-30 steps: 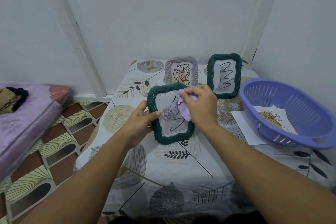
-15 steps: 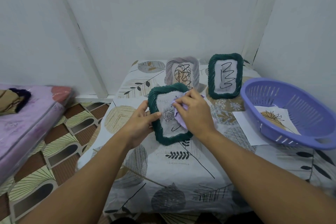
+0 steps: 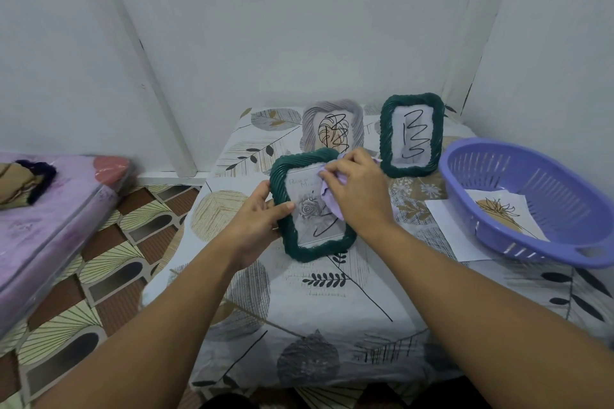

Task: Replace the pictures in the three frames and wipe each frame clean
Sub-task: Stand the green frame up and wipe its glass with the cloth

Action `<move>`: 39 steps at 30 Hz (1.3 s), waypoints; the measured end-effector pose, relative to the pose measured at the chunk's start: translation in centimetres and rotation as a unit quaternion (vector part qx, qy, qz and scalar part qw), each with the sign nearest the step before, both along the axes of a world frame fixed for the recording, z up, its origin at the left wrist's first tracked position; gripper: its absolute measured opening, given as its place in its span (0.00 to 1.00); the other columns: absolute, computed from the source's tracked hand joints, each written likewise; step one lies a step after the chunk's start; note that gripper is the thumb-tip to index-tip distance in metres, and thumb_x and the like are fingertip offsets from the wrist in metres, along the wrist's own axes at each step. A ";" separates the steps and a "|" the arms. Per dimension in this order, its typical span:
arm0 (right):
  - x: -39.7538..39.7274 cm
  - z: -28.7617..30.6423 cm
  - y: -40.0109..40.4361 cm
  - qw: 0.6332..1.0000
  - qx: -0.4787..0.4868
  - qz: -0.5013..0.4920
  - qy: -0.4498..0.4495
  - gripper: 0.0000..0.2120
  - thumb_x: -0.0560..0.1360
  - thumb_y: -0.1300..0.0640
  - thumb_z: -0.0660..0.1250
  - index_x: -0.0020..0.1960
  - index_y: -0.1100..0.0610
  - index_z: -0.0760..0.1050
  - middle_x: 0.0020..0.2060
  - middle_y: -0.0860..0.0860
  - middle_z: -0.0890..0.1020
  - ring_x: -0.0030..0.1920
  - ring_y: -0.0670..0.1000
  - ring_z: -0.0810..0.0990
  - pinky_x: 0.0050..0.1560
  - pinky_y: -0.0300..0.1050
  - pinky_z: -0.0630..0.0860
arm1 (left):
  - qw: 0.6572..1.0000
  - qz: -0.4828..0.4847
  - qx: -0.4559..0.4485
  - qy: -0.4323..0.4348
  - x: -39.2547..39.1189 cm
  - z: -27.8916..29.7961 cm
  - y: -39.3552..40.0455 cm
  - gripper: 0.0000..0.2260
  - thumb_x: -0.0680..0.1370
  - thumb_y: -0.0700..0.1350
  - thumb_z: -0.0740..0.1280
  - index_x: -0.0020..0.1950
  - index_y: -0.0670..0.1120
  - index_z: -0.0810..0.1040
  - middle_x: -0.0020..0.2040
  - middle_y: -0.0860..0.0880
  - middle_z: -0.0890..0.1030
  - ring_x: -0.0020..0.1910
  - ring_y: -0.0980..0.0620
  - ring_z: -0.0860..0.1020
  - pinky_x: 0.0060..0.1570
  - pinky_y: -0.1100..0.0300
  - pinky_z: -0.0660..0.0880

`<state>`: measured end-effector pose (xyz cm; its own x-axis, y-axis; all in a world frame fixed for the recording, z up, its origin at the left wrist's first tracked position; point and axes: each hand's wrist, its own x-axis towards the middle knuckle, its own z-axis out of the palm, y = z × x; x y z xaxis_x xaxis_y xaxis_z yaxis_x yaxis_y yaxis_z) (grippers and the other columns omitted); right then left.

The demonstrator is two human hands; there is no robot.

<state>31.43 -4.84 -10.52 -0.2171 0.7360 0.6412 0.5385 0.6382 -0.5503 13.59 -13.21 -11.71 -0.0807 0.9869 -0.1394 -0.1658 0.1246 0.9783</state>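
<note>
Nearest the camera, the table point(image 3: 332, 302) carries a leaf-print cloth, and both forearms reach over it toward 12 o'clock. Just past the table's middle the near green frame point(image 3: 309, 202) stands on its short bottom edge, long axis upright and tipped a little so its top leans toward 11 o'clock; its glass faces the camera, showing a grey rose picture crossed by black scribble. The left hand point(image 3: 255, 219) grips the frame's left side at 9 o'clock, thumb curled onto the front rim, fingers hidden behind. The right hand point(image 3: 358, 192) has its fingers curled over a bunched lilac cloth point(image 3: 330, 199), pressing it against the upper right of the glass, at about 2 o'clock on the frame.

At 3 o'clock from that frame a purple basket point(image 3: 538, 202) sits on the table's right edge with a printed plant picture point(image 3: 498, 209) lying in it; a white sheet point(image 3: 452, 232) lies partly beneath its near rim.

Farther back, at 12 o'clock, a grey frame point(image 3: 332, 124) stands upright in portrait, face to the camera, scribbled over. Just beside it at 1 o'clock stands the far green frame point(image 3: 412, 134), also upright in portrait, scribbled too.

Far left, at 9 o'clock, a pink mattress point(image 3: 50, 219) lies on patterned floor.
</note>
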 end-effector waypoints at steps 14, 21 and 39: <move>-0.2 -1.5 -1.6 1.000 -0.027 0.011 0.009 0.06 0.76 0.54 0.74 0.49 0.57 0.85 0.45 0.46 0.75 0.45 0.45 0.76 0.49 0.39 0.76 | 1.000 0.000 0.002 -0.009 0.0 -0.1 0.0 0.18 0.83 0.34 0.63 0.71 0.48 0.70 0.63 0.42 0.83 0.63 0.40 0.80 0.63 0.39 0.76; -0.1 -2.1 -1.1 0.999 -0.038 0.023 0.012 0.07 0.76 0.54 0.75 0.49 0.58 0.86 0.46 0.48 0.76 0.45 0.47 0.77 0.49 0.43 0.78 | 1.000 0.001 0.004 -0.009 0.1 0.0 0.0 0.17 0.83 0.34 0.63 0.69 0.48 0.71 0.61 0.42 0.83 0.59 0.43 0.82 0.63 0.39 0.77; -0.1 -2.5 -1.9 0.998 -0.016 0.045 -0.034 0.06 0.76 0.54 0.74 0.48 0.57 0.85 0.46 0.49 0.77 0.44 0.47 0.77 0.49 0.46 0.80 | 1.000 0.001 0.002 -0.009 0.0 -0.1 0.1 0.16 0.83 0.34 0.63 0.69 0.47 0.70 0.61 0.41 0.83 0.61 0.41 0.82 0.61 0.41 0.78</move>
